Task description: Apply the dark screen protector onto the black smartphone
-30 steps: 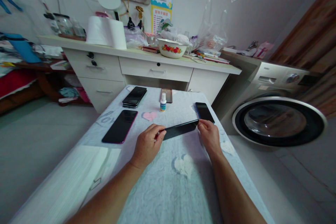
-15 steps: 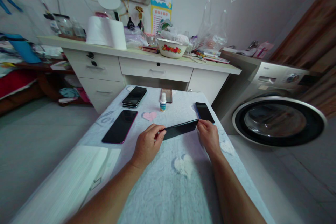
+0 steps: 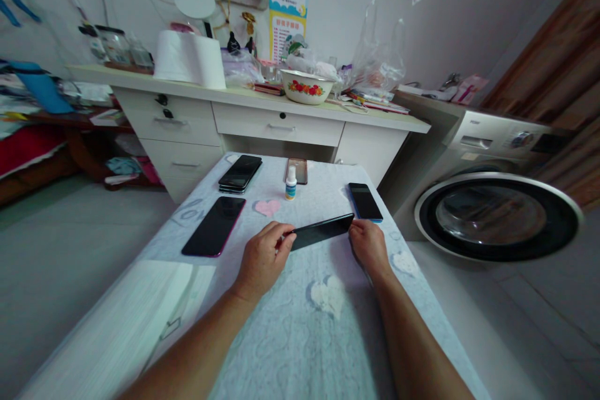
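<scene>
A black smartphone (image 3: 322, 232) is tilted above the cloth-covered table (image 3: 290, 325), its dark face toward me. My left hand (image 3: 265, 256) pinches its left end between thumb and fingers. My right hand (image 3: 369, 247) is closed at the phone's right end, with its fingertips at the edge and partly hidden. Just beyond that hand lies a blue-edged phone (image 3: 365, 202). To the left rests a large phone with a magenta rim (image 3: 214, 226). Past the held phone stands a small white spray bottle (image 3: 290, 184) with a blue label.
Several stacked phones (image 3: 240, 173) lie at the table's far left. Behind the bottle is a clear phone case (image 3: 300, 170). White sheets (image 3: 117, 319) cover the near left. A white desk (image 3: 276, 128) closes off the far end; a washing machine (image 3: 492, 200) stands right.
My right hand has slid slightly down and left along the phone's right end, uncovering its upper corner. The left hand and the phone have barely moved.
</scene>
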### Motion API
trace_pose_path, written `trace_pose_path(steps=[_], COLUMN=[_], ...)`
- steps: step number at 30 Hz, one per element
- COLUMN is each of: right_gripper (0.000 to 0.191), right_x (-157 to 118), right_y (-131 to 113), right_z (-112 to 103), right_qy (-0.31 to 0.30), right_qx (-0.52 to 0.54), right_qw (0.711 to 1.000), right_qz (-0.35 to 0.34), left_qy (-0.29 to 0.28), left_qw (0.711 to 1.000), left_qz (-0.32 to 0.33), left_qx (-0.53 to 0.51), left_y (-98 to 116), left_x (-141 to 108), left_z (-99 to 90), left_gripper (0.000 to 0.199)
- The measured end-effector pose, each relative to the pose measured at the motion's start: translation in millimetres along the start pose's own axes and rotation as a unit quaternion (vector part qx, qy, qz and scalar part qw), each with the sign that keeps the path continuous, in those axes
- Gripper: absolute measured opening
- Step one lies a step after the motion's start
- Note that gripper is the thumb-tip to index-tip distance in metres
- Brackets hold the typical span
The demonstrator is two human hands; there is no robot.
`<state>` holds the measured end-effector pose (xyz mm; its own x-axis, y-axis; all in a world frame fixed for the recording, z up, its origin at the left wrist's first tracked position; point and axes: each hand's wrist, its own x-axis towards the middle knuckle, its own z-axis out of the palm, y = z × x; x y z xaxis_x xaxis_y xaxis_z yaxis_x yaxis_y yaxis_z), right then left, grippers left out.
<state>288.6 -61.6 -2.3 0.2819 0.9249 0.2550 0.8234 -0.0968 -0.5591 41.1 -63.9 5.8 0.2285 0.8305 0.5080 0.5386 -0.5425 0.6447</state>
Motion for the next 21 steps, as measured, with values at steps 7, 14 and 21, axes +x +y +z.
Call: trace_pose_path(steps=[7,14,21], right_gripper=[0.034,0.039,0.034], right_x=[1,-1,-4], right_y=[0,-2,-13], right_z=[0,-4,-12], right_qy=[0.061,0.105,0.120], right_qx=[0.112,0.220,0.232], right_qw=[0.991,0.970,0.965], right_qz=[0.035,0.012,-0.013], left_qy=[-0.004,-0.001,0.003], left_qw=[1.000,1.000,1.000], left_qz=[-0.003,0.007,0.017], left_qx=[0.000,0.001,0.006], left_y=[-3,0,0], left_x=[0,0,-1], left_z=[1.2,-0.3,-2.2], left_gripper=[0.014,0.013,0.014])
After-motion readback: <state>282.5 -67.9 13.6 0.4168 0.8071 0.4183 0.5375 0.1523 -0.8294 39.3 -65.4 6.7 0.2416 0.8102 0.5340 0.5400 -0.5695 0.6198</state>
